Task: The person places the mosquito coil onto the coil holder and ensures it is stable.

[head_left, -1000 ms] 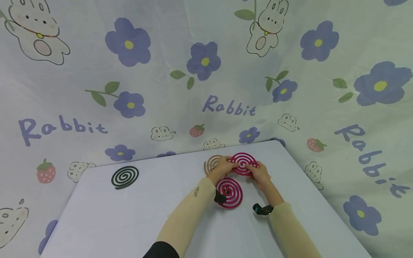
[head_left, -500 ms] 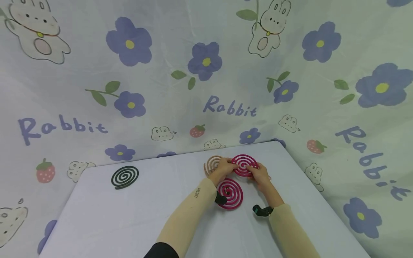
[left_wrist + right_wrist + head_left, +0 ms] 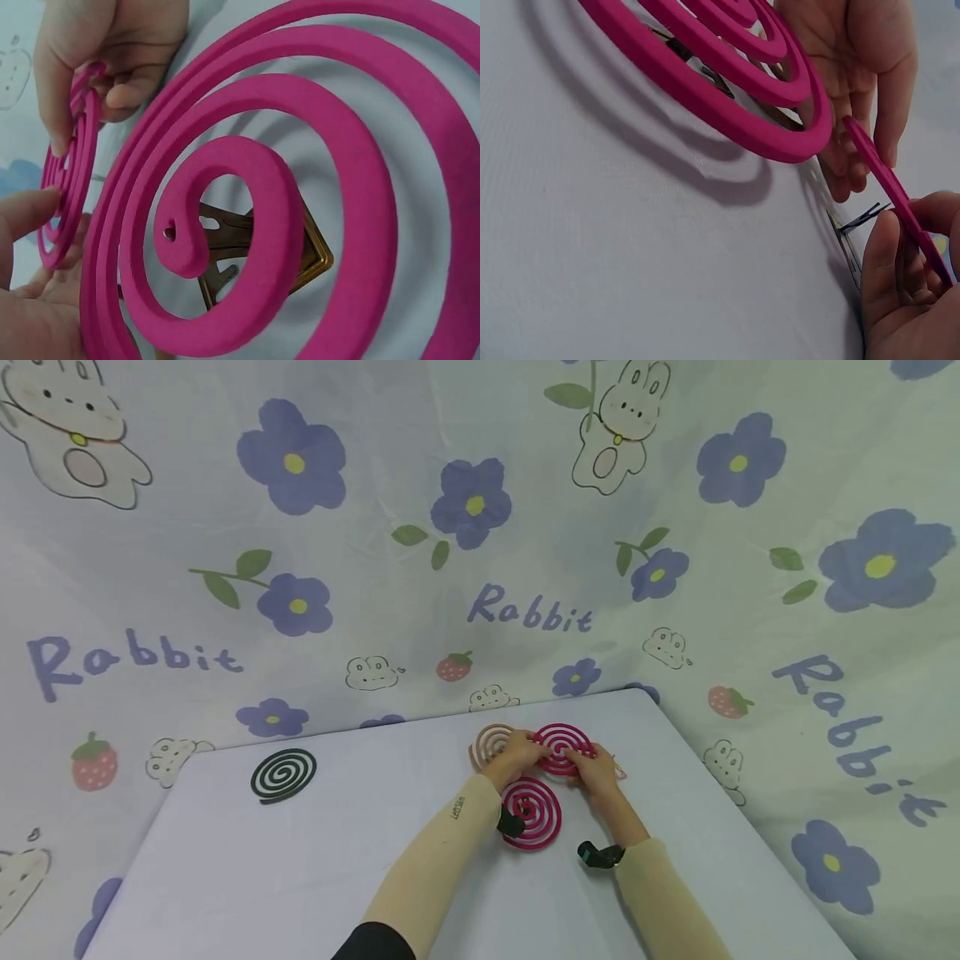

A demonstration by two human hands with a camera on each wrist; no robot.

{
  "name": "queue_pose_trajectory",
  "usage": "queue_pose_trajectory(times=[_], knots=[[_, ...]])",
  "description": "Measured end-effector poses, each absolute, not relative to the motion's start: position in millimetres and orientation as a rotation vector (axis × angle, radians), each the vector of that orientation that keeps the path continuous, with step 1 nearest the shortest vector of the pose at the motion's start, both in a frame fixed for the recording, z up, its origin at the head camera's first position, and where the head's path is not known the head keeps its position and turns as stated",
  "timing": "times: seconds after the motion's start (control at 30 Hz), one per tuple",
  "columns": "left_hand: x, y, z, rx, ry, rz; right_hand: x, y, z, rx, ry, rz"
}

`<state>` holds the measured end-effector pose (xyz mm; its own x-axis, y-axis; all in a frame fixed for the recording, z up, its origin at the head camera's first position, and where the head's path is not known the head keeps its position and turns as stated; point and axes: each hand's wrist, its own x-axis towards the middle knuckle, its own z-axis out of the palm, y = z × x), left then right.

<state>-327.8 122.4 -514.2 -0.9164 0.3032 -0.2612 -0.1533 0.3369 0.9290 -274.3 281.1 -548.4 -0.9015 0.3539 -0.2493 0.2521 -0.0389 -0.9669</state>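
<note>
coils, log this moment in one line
left hand: holds upper pink coil; right hand: holds it too; lower pink coil: on metal stand; green coil: untouched

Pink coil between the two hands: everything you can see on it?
The held pink coil is a flat, round spiral of several turns with open gaps, evenly coloured and matte; material unclear. The left hand and right hand pinch it at opposite sides. It is tilted, face toward the head camera, just beyond the nearer pink coil.
</note>
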Motion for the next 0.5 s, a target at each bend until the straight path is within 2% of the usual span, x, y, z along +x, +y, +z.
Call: queue_pose_trajectory(times=[0.5], knots=[[-330.5, 123.9, -520.9, 0.131, 2.159, 1.647, -273.1, 277.2, -551.7, -0.668, -2.097, 2.083]])
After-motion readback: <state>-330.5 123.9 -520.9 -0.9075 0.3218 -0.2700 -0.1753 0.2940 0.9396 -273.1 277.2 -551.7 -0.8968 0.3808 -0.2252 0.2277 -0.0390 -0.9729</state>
